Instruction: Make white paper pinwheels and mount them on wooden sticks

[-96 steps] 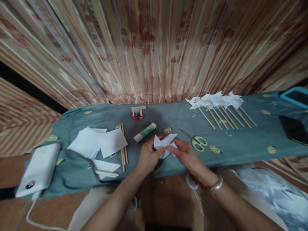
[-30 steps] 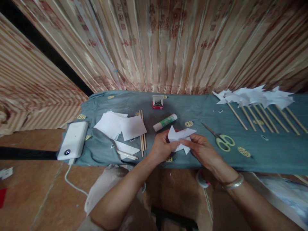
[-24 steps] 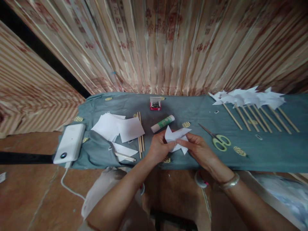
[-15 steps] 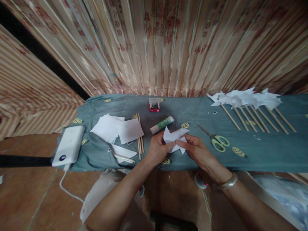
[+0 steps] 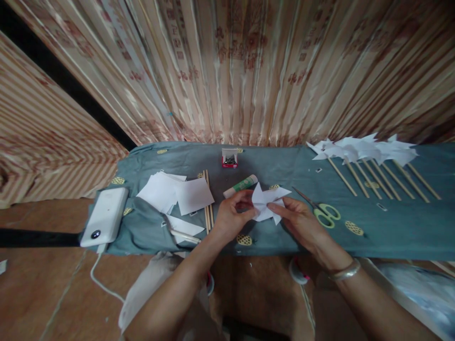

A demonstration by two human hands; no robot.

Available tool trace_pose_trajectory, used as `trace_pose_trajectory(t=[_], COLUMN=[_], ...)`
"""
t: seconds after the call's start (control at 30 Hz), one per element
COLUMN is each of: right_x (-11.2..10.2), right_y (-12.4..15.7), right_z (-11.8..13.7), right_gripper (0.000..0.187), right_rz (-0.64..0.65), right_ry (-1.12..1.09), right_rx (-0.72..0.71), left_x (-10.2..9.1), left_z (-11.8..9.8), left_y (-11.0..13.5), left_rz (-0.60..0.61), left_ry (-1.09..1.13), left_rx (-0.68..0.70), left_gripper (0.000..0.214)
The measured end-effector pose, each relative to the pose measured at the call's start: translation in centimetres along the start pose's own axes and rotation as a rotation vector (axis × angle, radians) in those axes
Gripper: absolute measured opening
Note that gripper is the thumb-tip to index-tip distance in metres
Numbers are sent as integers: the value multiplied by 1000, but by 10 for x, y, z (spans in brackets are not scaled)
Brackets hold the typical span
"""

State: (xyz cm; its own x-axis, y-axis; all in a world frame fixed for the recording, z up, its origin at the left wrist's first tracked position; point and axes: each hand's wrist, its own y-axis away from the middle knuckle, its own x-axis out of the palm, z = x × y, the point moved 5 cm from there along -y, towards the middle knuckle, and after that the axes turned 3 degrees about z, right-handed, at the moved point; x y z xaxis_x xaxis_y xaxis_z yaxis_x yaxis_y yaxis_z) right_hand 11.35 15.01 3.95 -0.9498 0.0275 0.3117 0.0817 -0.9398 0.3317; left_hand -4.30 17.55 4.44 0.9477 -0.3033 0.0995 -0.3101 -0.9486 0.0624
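Between my two hands is a white paper pinwheel (image 5: 263, 199), its pointed blades folded in toward the middle. My left hand (image 5: 232, 213) pinches its left edge, with the fingers partly behind the paper. With the thumb on the folded centre, my right hand (image 5: 296, 220) grips it from the right. Just behind my left hand lies a glue stick (image 5: 241, 185) with a green label, partly covered by the hand and paper. Scissors (image 5: 322, 212) with light green handles rest to the right of my right hand.
Several finished pinwheels on sticks (image 5: 377, 150) lie at the back right. A small red box (image 5: 229, 160) of metal pieces stands at the back. On the left are white paper sheets (image 5: 194, 194), wooden sticks (image 5: 207, 208), a knife-like tool (image 5: 185, 235) and a white power bank (image 5: 104, 215).
The pinwheel has shifted slightly right and turned a little. My left fingers have moved from its middle to its left edge, while my right thumb stays at the centre.
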Motion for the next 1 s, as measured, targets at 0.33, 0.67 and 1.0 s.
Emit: trace_pose_trajectory(t=[0.33, 0.67, 1.0], right_x=[-8, -11, -17], right_y=[4, 4, 6], right_z=[15, 16, 16], right_gripper=[26, 30, 30], right_rz=[-57, -43, -46], right_ry=[-17, -8, -31], right_rx=[-12, -37, -36], left_x=[-30, -98, -98], left_z=[-6, -19, -12], left_y=[-1, -26, -36], left_rz=[-131, -360, -334], left_ry=[-190, -1128, -1223], left_rx=[127, 190, 9], left_gripper=[28, 38, 48])
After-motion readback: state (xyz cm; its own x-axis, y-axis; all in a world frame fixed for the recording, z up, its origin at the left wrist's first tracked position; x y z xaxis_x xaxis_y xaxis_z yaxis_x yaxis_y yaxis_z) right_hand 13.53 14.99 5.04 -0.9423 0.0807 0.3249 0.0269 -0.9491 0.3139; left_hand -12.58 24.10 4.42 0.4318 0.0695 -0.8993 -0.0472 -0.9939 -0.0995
